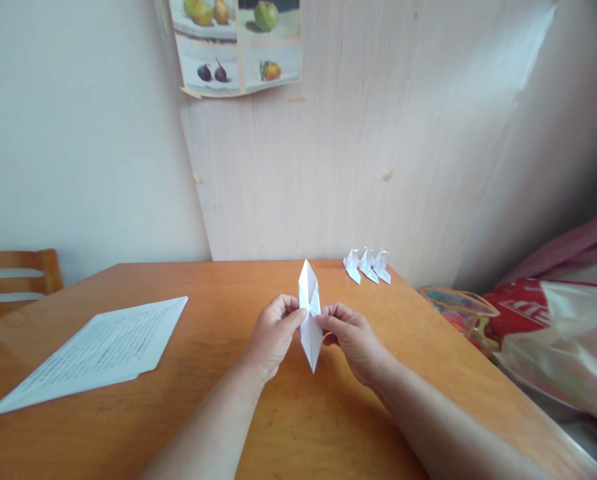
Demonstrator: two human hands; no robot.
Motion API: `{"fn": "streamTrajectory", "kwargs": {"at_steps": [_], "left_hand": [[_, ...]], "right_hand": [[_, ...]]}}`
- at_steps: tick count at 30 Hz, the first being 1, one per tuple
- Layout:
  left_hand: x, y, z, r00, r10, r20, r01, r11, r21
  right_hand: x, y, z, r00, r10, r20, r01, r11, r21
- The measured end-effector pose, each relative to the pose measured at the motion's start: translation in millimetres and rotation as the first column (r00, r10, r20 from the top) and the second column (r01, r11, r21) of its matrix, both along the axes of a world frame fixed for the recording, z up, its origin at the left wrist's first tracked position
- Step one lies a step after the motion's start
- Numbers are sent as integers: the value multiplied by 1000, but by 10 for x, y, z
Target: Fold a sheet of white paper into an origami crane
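Note:
A white folded paper (309, 287), long and diamond-shaped with pointed ends at top and bottom, is held up over the middle of the table. My left hand (277, 328) pinches its left edge near the middle, thumb on the near face. From the other side my right hand (351, 333) grips the right edge at about the same height, its thumb also in front. Creases run down the paper's near face and meet close to the thumbs. The fingers behind the paper are partly hidden.
Three small folded paper figures (367, 266) stand in a row at the table's (213, 427) far right corner. Printed sheets (103, 347) lie in a stack on the left. Beyond the right edge are an orange-rimmed basket (461, 303) and bags (553, 340); a wooden chair (18, 283) stands far left.

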State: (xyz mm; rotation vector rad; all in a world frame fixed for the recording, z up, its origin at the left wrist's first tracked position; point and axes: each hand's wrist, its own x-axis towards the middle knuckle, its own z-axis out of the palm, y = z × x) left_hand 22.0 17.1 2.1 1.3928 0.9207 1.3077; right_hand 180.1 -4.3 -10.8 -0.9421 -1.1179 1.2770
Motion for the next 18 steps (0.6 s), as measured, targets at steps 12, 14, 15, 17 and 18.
{"fn": "streamTrajectory", "kwargs": {"at_steps": [12, 14, 15, 17, 18], "left_hand": [[11, -15, 35, 985, -31, 171, 50, 993, -110], [13, -26, 49, 983, -37, 182, 58, 992, -110], [14, -30, 52, 982, -40, 186, 61, 992, -109], [16, -34, 53, 981, -51, 187, 72, 992, -107], [17, -35, 50, 981, -56, 183, 77, 991, -107]], "right_hand": [[-7, -17, 33, 997, 51, -65, -54, 997, -52], [-4, -19, 23, 995, 67, -71, -71, 996, -47], [-4, -18, 18, 995, 69, -73, -72, 997, -42], [-5, -9, 11, 995, 63, -72, -65, 998, -25], [-6, -3, 10, 996, 59, -69, -61, 998, -15]]}}
